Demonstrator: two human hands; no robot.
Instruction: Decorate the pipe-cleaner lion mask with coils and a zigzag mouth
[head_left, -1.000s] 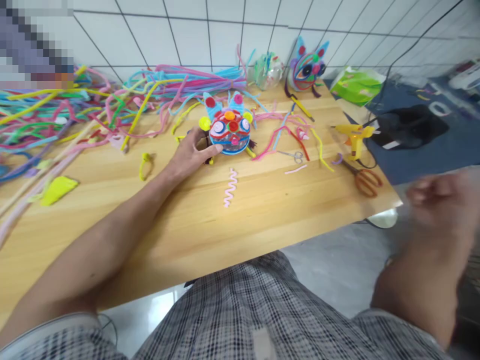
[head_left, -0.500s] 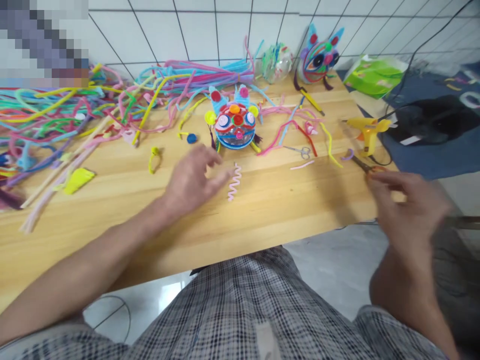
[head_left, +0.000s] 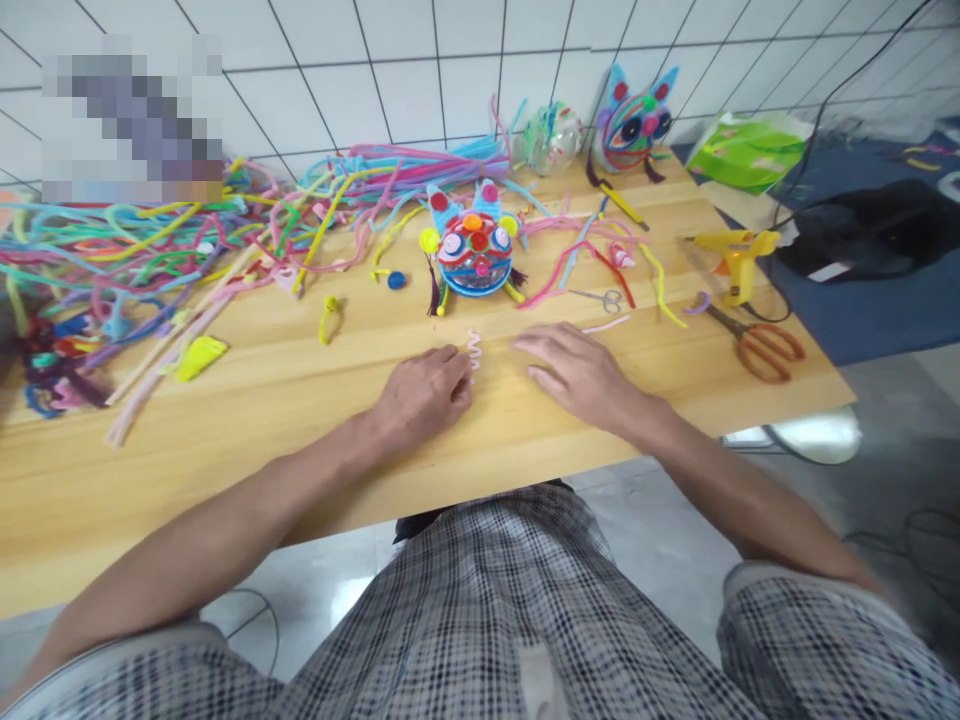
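A pale pink zigzag-bent pipe cleaner [head_left: 474, 348] lies on the wooden table [head_left: 420, 480], its lower end behind my fingers. My left hand [head_left: 426, 392] is closed at that end, fingers curled and pressed together around it. To the right, my right hand [head_left: 574, 368] hovers low over the wood, open, with fingers stretched toward the zigzag and nothing in them. Just beyond both hands stands a colourful lion-head figure [head_left: 476, 245] with blue ears and purple tassels. Orange-handled scissors [head_left: 765, 345] rest right of my right hand.
Many loose pipe cleaners [head_left: 150, 240] cover the table's left and back. A yellow glue gun [head_left: 739, 262], small scissors [head_left: 609, 299] and a yellow cutter knife [head_left: 624, 205] lie to the right. A second lion head [head_left: 634, 125] and a clear ball [head_left: 553, 138] stand by the tiled wall.
My right hand has let go of the orange-handled scissors at the right and moved left to the table's middle. My left hand has come down and closed by the zigzag pipe cleaner.
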